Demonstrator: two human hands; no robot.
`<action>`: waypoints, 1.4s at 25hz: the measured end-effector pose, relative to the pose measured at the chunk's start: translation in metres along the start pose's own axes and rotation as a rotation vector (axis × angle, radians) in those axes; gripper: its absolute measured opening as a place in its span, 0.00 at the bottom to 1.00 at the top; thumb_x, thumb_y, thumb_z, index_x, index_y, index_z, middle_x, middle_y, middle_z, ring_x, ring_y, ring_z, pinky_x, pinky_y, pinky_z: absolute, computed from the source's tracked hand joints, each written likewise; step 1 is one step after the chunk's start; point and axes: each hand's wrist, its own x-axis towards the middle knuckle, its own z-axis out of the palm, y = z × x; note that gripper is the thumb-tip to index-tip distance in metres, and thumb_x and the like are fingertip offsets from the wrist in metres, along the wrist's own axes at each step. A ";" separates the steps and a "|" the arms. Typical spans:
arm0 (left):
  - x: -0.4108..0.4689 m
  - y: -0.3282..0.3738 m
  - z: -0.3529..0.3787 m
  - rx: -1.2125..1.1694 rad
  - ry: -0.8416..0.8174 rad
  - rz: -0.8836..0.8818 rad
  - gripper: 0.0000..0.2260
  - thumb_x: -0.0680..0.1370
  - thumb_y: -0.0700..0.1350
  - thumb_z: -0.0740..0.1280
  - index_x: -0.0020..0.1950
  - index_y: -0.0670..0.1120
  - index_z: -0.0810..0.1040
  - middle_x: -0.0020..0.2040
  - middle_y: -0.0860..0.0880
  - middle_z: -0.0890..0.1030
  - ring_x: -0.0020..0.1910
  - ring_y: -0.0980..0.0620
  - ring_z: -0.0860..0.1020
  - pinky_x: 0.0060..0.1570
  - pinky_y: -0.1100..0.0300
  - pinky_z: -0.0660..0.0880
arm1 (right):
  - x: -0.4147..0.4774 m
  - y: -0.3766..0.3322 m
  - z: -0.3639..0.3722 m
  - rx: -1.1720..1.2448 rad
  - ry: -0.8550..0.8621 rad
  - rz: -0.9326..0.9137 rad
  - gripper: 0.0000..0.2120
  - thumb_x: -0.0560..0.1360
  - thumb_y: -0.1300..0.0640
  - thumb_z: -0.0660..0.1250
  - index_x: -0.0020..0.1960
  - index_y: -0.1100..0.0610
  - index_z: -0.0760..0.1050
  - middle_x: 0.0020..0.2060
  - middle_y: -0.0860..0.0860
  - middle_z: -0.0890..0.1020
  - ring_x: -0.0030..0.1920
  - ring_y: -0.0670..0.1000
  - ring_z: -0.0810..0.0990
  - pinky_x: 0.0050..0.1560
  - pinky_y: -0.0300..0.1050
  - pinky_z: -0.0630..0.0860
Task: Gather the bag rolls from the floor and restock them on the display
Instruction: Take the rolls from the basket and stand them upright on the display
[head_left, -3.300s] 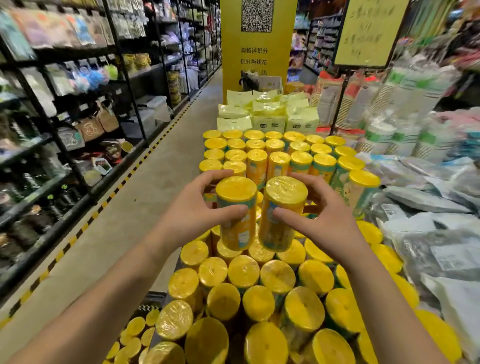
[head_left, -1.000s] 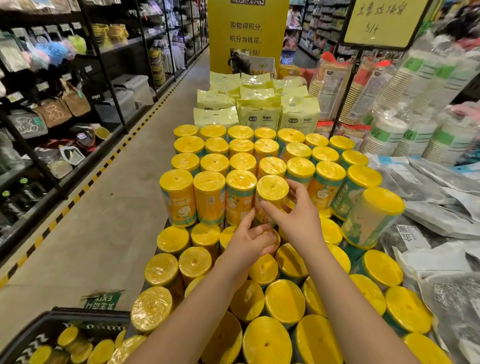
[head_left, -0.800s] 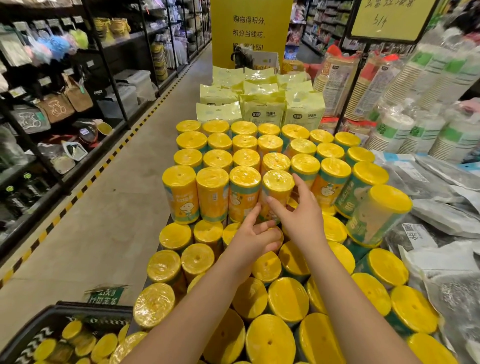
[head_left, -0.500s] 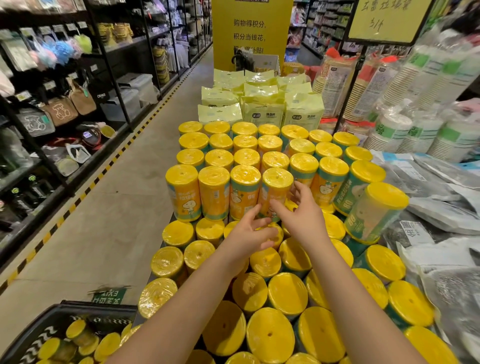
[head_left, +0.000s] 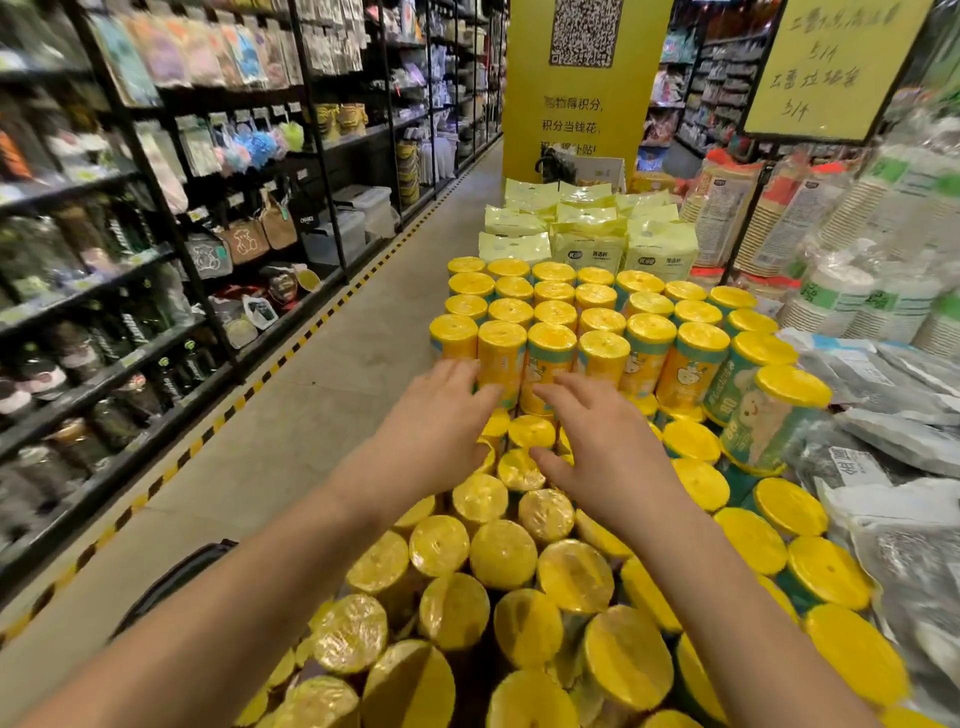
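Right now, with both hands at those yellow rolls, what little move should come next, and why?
Probably nudge the front row of yellow-capped film-wrapped cylindrical rolls flush: the left hand and right hand, both empty with straight fingers, lie against it.

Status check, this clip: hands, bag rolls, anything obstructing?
Left hand and right hand open, empty, at front upper row of bag rolls. Green-label roll leans at right. Path unobstructed.

The display's top is hidden under its load. Yellow-capped bag rolls (head_left: 550, 358) stand upright in packed rows, the far rows a tier higher than the near ones. Pale yellow packs (head_left: 587, 244) stand just behind them, and flat grey packets (head_left: 883, 384) lie beside them on the right. The grey floor (head_left: 322, 415) carries a yellow-black striped line (head_left: 270, 374).
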 end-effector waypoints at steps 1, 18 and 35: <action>-0.018 -0.005 -0.002 0.028 0.007 -0.026 0.29 0.77 0.53 0.68 0.76 0.50 0.65 0.76 0.43 0.63 0.74 0.41 0.62 0.69 0.47 0.66 | -0.001 -0.014 0.001 0.004 -0.017 -0.032 0.33 0.75 0.45 0.71 0.77 0.49 0.65 0.76 0.51 0.67 0.76 0.55 0.64 0.73 0.55 0.67; -0.255 -0.261 0.075 -0.086 -0.210 -0.472 0.29 0.78 0.56 0.68 0.77 0.54 0.63 0.79 0.46 0.59 0.78 0.45 0.56 0.75 0.46 0.60 | 0.059 -0.309 0.127 0.175 -0.312 -0.388 0.32 0.76 0.40 0.68 0.77 0.45 0.62 0.71 0.48 0.71 0.70 0.53 0.70 0.67 0.51 0.71; -0.326 -0.537 0.306 -0.383 -0.561 -0.426 0.28 0.78 0.57 0.67 0.75 0.50 0.66 0.74 0.45 0.65 0.71 0.43 0.66 0.65 0.49 0.71 | 0.123 -0.490 0.430 0.097 -0.639 -0.060 0.26 0.75 0.45 0.71 0.71 0.50 0.72 0.63 0.51 0.78 0.61 0.56 0.78 0.57 0.52 0.77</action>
